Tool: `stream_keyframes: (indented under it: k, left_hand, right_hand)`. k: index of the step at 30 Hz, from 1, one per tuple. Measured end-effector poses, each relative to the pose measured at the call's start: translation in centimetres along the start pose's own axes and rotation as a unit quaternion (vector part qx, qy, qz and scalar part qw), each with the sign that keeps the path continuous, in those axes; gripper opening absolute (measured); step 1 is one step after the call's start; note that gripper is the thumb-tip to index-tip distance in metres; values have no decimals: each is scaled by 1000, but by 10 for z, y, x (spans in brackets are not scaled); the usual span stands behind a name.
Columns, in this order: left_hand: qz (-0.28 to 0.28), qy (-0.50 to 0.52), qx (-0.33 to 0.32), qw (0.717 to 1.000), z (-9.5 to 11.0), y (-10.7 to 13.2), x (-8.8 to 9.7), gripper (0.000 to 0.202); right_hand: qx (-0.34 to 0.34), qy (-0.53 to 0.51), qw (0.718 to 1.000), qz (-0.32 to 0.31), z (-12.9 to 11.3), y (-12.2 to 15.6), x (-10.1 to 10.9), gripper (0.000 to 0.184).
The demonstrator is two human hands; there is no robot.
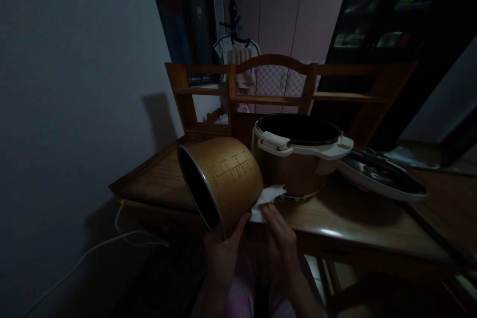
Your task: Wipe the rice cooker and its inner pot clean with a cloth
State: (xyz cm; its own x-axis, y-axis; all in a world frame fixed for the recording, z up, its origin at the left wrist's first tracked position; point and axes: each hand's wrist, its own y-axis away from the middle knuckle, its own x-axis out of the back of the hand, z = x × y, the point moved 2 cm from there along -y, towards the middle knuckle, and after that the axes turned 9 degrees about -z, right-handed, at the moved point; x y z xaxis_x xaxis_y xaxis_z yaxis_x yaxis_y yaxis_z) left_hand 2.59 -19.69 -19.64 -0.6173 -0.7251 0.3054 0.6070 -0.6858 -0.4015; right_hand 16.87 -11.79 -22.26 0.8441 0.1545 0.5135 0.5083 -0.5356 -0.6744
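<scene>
A gold-brown inner cooking pot with measuring marks on its side is tipped on its side, its dark mouth facing left. My left hand grips its lower rim, thumb up along the wall. My right hand presses a white tissue against the pot's base, fingers together. Behind them the open rice cooker body stands on the wooden desk, and its lid lies to the right.
A wooden shelf rack stands at the back of the desk. A white cable hangs down on the left by the wall. Farther back are a pink wardrobe and a coat stand with clothes. The room is dim.
</scene>
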Motion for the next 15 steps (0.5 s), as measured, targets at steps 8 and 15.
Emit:
stream_keyframes:
  k: [8, 15]
  left_hand:
    - [-32, -78, -66, 994, -4, -1, 2, 25]
    - [-49, -117, -74, 989, -5, 0, 1, 21]
  right_hand:
    - [-94, -145, 984, 42, -10, -37, 36, 40]
    - [-79, -150, 985, -16, -15, -58, 26, 44]
